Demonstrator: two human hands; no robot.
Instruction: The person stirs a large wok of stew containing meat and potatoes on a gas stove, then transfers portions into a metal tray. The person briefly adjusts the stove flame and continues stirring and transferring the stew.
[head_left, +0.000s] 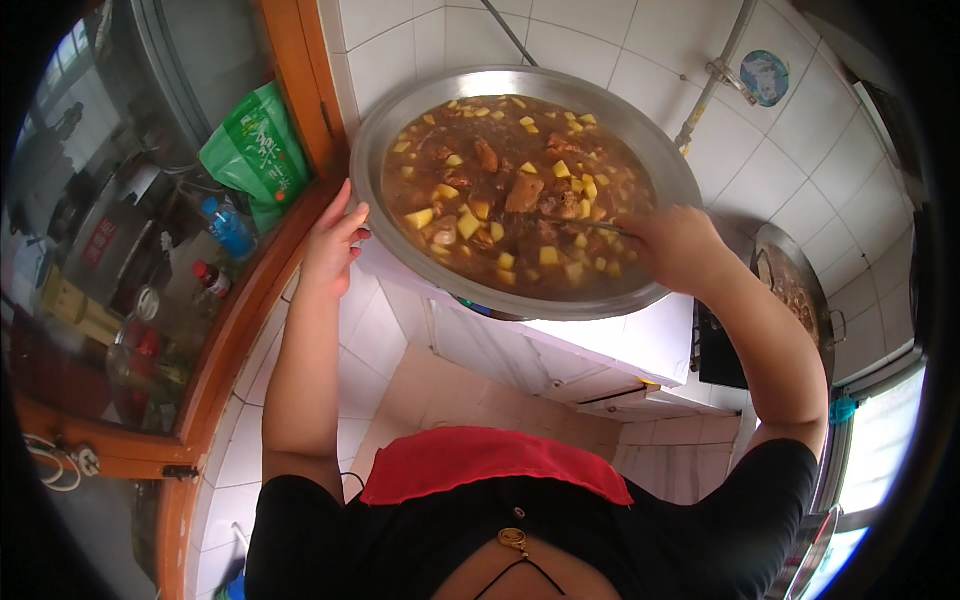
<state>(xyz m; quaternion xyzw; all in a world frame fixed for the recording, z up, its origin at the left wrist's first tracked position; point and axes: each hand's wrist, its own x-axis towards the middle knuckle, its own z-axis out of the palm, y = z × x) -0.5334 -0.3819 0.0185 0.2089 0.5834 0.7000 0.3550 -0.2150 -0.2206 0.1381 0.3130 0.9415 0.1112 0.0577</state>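
Note:
A wide metal basin (664, 142) stands on the counter, filled with brown stew (465, 180) of meat chunks and yellow cubed pieces. My right hand (671, 247) reaches over the basin's right side and grips a thin utensil handle (592, 224), whose far end is sunk in the stew by the meat; its kind is hidden. At the basin's left rim is my left hand (335, 244), thumb against or close to the metal, fingers bent and apart, holding nothing else visible. Whether it bears on the rim from below cannot be told.
A second large pan (769, 247) with food sits on the right, beyond my right forearm. The counter's white front edge (637, 341) lies below the basin. An orange wooden window frame (247, 300) runs along the left, with a green bag (259, 154) and bottles behind it. Tiled walls rise behind.

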